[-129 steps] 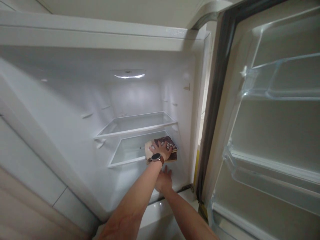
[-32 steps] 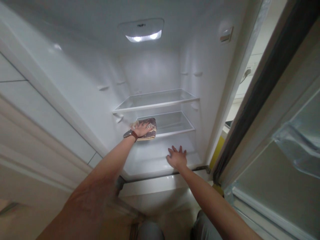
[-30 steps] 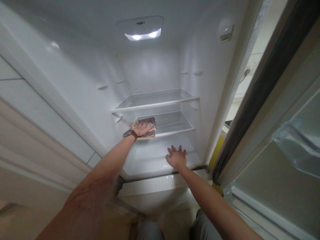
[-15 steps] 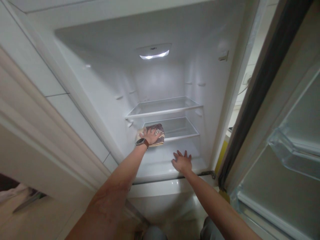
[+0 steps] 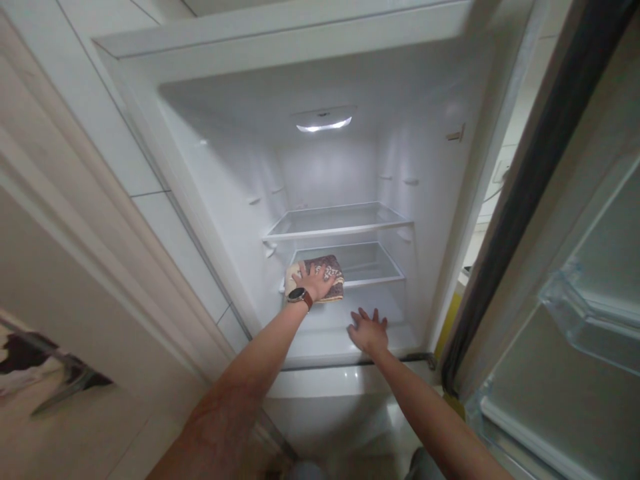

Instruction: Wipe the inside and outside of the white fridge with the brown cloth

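Note:
My left hand [image 5: 317,281], with a watch [image 5: 297,294] on its wrist, lies spread and flat on a folded brown and cream patterned cloth [image 5: 336,270]. The cloth rests on the left part of the lower glass shelf [image 5: 375,263] inside the fridge and covers its front edge there. Lower and to the right, my right hand [image 5: 369,331] is open, fingers apart, over the white fridge floor [image 5: 320,340] near the front edge. It holds nothing; whether its palm touches the floor is hard to see.
Above the cloth sits an upper glass shelf [image 5: 345,219]. A lit lamp [image 5: 324,123] is in the fridge ceiling. Small shelf supports [image 5: 411,181] jut from the side walls. On the right stands the open door with a clear bin [image 5: 590,307]; a tiled wall [image 5: 175,247] borders the left.
The view has shifted, so the fridge appears lower and farther right. My left hand and the cloth have slid slightly right along the shelf. My right hand stays near the front edge.

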### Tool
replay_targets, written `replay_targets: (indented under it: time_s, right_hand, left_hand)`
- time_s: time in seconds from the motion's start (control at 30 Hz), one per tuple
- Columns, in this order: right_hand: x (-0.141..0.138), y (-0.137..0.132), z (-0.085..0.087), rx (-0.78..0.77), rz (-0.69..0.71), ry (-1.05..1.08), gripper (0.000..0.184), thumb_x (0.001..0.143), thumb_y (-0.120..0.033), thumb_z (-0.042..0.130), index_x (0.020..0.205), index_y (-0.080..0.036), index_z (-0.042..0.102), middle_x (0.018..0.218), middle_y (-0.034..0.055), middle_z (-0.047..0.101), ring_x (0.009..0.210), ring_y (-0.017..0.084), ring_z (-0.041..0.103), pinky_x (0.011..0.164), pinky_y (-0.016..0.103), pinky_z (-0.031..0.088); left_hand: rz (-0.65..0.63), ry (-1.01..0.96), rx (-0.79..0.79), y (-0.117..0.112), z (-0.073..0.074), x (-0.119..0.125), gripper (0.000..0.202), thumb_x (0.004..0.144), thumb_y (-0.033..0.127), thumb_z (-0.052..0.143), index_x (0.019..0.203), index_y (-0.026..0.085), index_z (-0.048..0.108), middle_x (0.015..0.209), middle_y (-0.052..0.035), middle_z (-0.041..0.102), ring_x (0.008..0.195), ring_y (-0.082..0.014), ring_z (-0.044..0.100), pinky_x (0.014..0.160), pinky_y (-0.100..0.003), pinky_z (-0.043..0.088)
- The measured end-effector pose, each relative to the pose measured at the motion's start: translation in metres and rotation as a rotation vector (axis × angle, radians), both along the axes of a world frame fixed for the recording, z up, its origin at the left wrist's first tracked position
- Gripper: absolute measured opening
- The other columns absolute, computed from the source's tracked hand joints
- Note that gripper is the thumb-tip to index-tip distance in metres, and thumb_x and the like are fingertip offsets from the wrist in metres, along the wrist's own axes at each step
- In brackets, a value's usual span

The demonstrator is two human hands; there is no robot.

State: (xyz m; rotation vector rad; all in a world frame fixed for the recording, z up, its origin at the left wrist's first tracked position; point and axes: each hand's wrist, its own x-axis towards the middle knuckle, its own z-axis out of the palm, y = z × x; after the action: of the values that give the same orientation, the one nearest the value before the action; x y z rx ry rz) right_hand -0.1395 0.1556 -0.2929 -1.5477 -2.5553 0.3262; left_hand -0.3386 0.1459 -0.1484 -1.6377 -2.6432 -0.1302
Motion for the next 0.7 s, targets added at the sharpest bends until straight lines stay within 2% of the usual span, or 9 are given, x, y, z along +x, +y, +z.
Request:
replay_targets:
  time_s: [0.17, 0.37, 0.5, 0.7]
  right_hand:
    - [-0.001, 0.002, -0.002, -0.013, -0.002, 0.006, 0.06, 0.094, -0.051, 0.038, 0.153, -0.04, 0.046, 0.166, -0.0023, 0.033, 0.152, 0.044, 0.018, 0.116, 0.068, 0.013]
    - [-0.002, 0.003, -0.003, -0.01, -0.002, 0.021, 0.06, 0.095, -0.053, 0.037, 0.152, -0.039, 0.046, 0.166, -0.0024, 0.033, 0.153, 0.046, 0.015, 0.116, 0.07, 0.012]
    - [-0.001, 0.002, 0.002, -0.029, -0.002, 0.019, 0.06, 0.095, -0.052, 0.038, 0.153, -0.039, 0.045, 0.167, -0.0022, 0.033, 0.153, 0.045, 0.015, 0.118, 0.07, 0.011]
    - [-0.001, 0.002, 0.004, -0.02, 0.005, 0.015, 0.059, 0.095, -0.053, 0.039, 0.152, -0.041, 0.045, 0.167, -0.0041, 0.032, 0.153, 0.046, 0.015, 0.118, 0.07, 0.013]
  left_hand:
    - [-0.005, -0.036, -0.045, 0.004, 0.007, -0.003, 0.093, 0.083, 0.087, 0.015, 0.163, 0.041, 0.025, 0.172, 0.0008, 0.017, 0.158, -0.0429, -0.004, 0.118, -0.077, 0.014]
    - [-0.011, -0.08, -0.073, 0.021, 0.013, -0.01, 0.095, 0.083, 0.088, 0.016, 0.164, 0.039, 0.023, 0.173, -0.0011, 0.013, 0.157, -0.0446, -0.005, 0.117, -0.079, 0.012]
    - [-0.012, -0.105, -0.083, 0.039, 0.012, -0.018, 0.093, 0.085, 0.087, 0.021, 0.164, 0.038, 0.021, 0.173, -0.0023, 0.012, 0.157, -0.0446, -0.004, 0.118, -0.077, 0.008]
    - [-0.06, -0.095, -0.035, 0.08, 0.008, -0.038, 0.093, 0.087, 0.086, 0.023, 0.164, 0.035, 0.024, 0.173, -0.0076, 0.015, 0.155, -0.0492, 0.007, 0.114, -0.078, 0.013]
